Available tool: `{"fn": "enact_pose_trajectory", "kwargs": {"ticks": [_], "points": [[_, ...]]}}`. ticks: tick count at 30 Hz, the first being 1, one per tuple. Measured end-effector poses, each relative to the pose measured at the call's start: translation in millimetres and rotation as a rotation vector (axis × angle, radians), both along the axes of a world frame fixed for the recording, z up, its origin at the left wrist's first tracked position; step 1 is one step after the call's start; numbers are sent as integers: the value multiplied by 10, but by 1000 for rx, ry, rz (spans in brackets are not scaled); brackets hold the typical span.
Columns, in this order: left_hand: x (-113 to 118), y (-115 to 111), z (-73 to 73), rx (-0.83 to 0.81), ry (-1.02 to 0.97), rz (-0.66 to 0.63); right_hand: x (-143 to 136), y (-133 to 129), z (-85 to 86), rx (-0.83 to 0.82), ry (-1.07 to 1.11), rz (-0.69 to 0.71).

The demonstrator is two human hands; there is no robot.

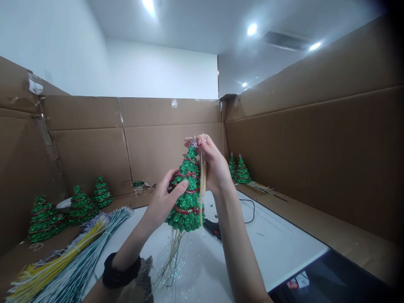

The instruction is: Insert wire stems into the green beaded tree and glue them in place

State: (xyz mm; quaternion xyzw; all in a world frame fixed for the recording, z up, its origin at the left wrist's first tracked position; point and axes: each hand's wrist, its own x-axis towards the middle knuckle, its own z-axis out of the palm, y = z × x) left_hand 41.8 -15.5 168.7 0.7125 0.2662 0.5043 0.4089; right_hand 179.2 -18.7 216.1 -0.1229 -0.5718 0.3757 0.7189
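A glittery green miniature Christmas tree (186, 198) with red garlands and bows stands upright in front of me, lifted above the table. My left hand (168, 191) is closed around its left side, the thumb across the front. Pale strands (172, 261) hang from under its base. At the pale top ornament (193, 144), my right hand (213, 158) is closed with fingertips pinched together. Against its palm is a thin tool with a wooden handle (204, 179), its slim shaft pointing up. A pale yellow strand (201, 198) hangs from those fingers beside the tree.
Bundles of yellow and teal-white strands (85, 248) lie at left, near several similar trees (78, 206). Two more trees (242, 170) stand at back right. A black-and-red glue gun (213, 228) lies on the white tabletop (271, 240). Cardboard walls (170, 143) surround the workplace.
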Motion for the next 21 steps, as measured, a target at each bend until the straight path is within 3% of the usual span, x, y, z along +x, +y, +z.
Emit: {"fn": "enact_pose_trajectory", "kwargs": {"ticks": [11,18,21], "points": [[-79,94,15,-67,-170,-70,185,51,9,34,-66,126],[-88,35,19,-164,-196,-281,59,-23,12,92,-108,285],[-78,8,25,-180,-211,-319,2,-52,12,149,-94,268]]}}
